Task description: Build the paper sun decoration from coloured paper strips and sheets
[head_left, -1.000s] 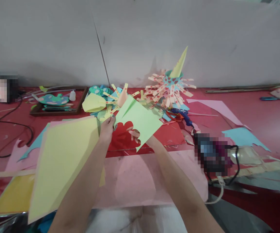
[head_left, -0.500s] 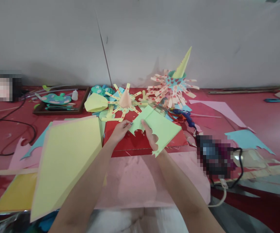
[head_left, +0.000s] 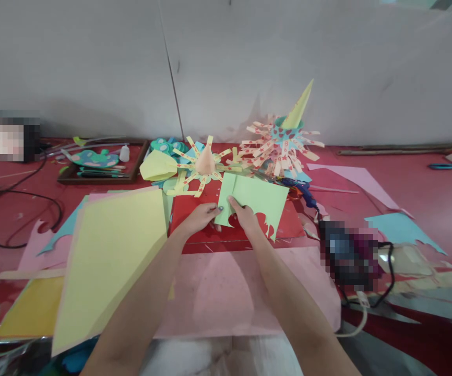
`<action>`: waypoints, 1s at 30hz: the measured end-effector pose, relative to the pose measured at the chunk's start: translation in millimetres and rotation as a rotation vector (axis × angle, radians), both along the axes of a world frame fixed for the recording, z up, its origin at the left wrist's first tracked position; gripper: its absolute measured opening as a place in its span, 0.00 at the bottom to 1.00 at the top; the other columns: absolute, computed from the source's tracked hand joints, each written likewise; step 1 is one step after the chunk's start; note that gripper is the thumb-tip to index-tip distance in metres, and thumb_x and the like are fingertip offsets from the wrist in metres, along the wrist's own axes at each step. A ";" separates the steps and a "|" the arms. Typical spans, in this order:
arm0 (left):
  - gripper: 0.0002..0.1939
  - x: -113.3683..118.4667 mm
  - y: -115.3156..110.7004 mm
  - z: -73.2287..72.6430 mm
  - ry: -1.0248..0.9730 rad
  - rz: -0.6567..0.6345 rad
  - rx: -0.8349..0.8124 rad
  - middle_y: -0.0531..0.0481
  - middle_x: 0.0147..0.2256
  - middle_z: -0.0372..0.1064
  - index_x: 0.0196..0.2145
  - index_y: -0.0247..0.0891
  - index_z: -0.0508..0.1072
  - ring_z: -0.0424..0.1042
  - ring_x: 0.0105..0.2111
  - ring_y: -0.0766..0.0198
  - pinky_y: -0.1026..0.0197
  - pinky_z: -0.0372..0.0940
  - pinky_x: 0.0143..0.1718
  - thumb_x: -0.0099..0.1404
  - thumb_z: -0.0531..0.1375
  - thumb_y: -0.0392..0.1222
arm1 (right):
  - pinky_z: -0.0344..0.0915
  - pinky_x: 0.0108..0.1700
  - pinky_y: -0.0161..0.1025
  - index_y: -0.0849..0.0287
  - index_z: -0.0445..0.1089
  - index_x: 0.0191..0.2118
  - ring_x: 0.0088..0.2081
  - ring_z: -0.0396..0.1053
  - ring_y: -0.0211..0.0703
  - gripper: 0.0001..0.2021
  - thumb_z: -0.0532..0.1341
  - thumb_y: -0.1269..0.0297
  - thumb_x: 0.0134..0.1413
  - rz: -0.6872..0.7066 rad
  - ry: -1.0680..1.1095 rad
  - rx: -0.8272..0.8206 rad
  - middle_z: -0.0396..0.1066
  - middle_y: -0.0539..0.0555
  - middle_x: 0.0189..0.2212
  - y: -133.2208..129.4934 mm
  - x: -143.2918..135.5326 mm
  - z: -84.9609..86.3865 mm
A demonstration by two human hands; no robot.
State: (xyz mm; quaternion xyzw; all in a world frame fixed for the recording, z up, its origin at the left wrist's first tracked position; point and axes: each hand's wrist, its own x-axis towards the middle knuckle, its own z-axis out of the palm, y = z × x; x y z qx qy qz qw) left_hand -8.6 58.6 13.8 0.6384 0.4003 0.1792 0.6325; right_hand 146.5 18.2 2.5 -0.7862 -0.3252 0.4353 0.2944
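A light green paper with rounded bites cut from its lower edge is held above a red board. A fold or strip runs down its left part. My left hand pinches the paper's left edge between thumb and fingers. Across its lower middle, my right hand presses with the thumb on the front; its other fingers are mostly hidden. Just beyond the paper stands a pale cone with printed yellow strips fanned round it.
Large yellow sheets lie at the left. A spiky paper piece with a tall yellow cone stands at the back. A blue glue gun and a blurred dark object are at the right. Behind left is a brown tray with tools.
The green paper has turned anticlockwise, its right side rising so it sits more level. Both hands still grip it, and the view has shifted slightly.
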 end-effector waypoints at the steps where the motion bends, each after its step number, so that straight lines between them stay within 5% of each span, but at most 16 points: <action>1: 0.19 0.1 -0.1 0.7 0.014 -0.003 0.003 0.60 0.16 0.57 0.21 0.39 0.57 0.72 0.19 0.63 0.67 0.57 0.19 0.56 0.56 0.55 | 0.58 0.30 0.37 0.64 0.69 0.31 0.29 0.65 0.43 0.32 0.53 0.34 0.39 -0.032 -0.015 -0.003 0.69 0.57 0.24 -0.8 -1.6 2.9; 13: 0.17 1.5 2.1 -4.4 -0.006 0.079 0.050 0.58 0.15 0.58 0.17 0.38 0.62 0.64 0.19 0.67 0.63 0.62 0.26 0.53 0.58 0.52 | 0.50 0.19 0.34 0.58 0.56 0.15 0.18 0.50 0.32 0.25 0.61 0.39 0.33 -0.114 0.127 0.227 0.52 0.46 0.12 -0.4 -6.7 2.0; 17: 0.16 1.4 3.9 -7.0 -0.007 0.096 0.087 0.56 0.19 0.62 0.21 0.38 0.65 0.63 0.21 0.67 0.63 0.60 0.25 0.54 0.57 0.54 | 0.52 0.20 0.33 0.59 0.58 0.14 0.18 0.52 0.32 0.25 0.62 0.40 0.32 -0.080 0.187 0.254 0.54 0.47 0.11 0.6 -6.2 -2.6; 23: 0.22 0.1 7.3 -12.5 0.039 0.144 0.217 0.60 0.16 0.48 0.17 0.39 0.54 0.50 0.17 0.71 0.66 0.48 0.20 0.53 0.59 0.56 | 0.51 0.18 0.33 0.58 0.56 0.12 0.16 0.53 0.32 0.24 0.64 0.43 0.32 -0.036 0.191 0.252 0.54 0.47 0.09 0.3 -9.2 -4.0; 26: 0.22 0.5 6.5 -11.0 0.034 0.129 0.190 0.59 0.16 0.50 0.17 0.39 0.56 0.52 0.18 0.71 0.65 0.50 0.21 0.53 0.58 0.57 | 0.50 0.17 0.33 0.58 0.56 0.12 0.15 0.52 0.32 0.24 0.65 0.45 0.30 -0.076 0.193 0.279 0.52 0.45 0.08 0.2 -10.3 -2.9; 30: 0.19 1.1 6.5 -10.1 0.055 0.178 0.206 0.57 0.18 0.56 0.20 0.38 0.62 0.57 0.20 0.68 0.64 0.53 0.23 0.55 0.56 0.56 | 0.58 0.21 0.34 0.63 0.67 0.20 0.18 0.60 0.35 0.21 0.66 0.46 0.30 -0.067 0.377 0.351 0.64 0.50 0.14 1.1 -12.6 -1.6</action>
